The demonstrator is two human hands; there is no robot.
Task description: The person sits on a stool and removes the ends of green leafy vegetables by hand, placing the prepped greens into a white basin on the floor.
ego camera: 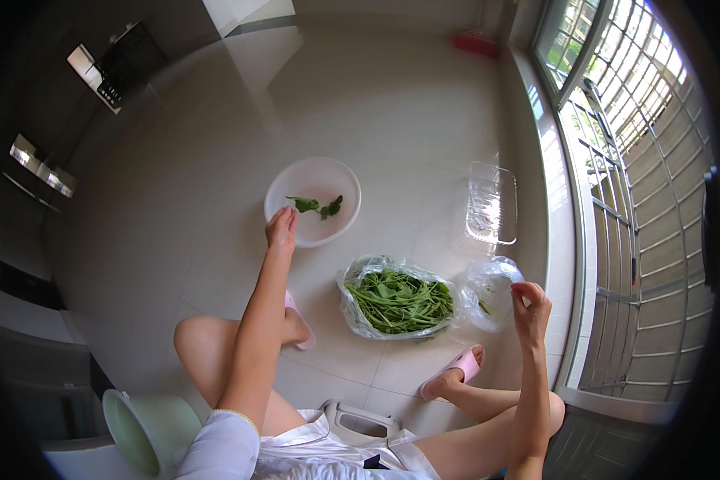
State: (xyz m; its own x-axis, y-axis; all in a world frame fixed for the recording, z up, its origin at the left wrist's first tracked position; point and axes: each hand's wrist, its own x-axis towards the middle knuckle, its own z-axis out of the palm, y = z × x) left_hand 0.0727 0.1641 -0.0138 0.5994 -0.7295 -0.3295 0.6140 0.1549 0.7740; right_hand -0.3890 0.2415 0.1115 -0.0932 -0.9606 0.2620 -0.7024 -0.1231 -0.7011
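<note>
My left hand (282, 228) is at the near left rim of a round white plastic basin (348, 219), its fingers close to a green leafy sprig (306, 204). Another leafy piece (332, 207) lies in the basin beside it. Whether the fingers touch the sprig cannot be told. My right hand (531, 309) is raised at the right edge of a clear plastic bag (486, 276), thumb and fingertips together; what they may pinch is too small to tell. Some green scraps lie in that bag. Between the hands, a larger open plastic bag (351, 300) holds a heap of green leafy stems (402, 300).
A clear plastic tray (492, 204) lies on the tiled floor near the barred window (630, 198). My feet in pink slippers (469, 363) flank the large bag. A pale green bucket (156, 432) stands at the lower left, and a red broom head (475, 44) rests far back.
</note>
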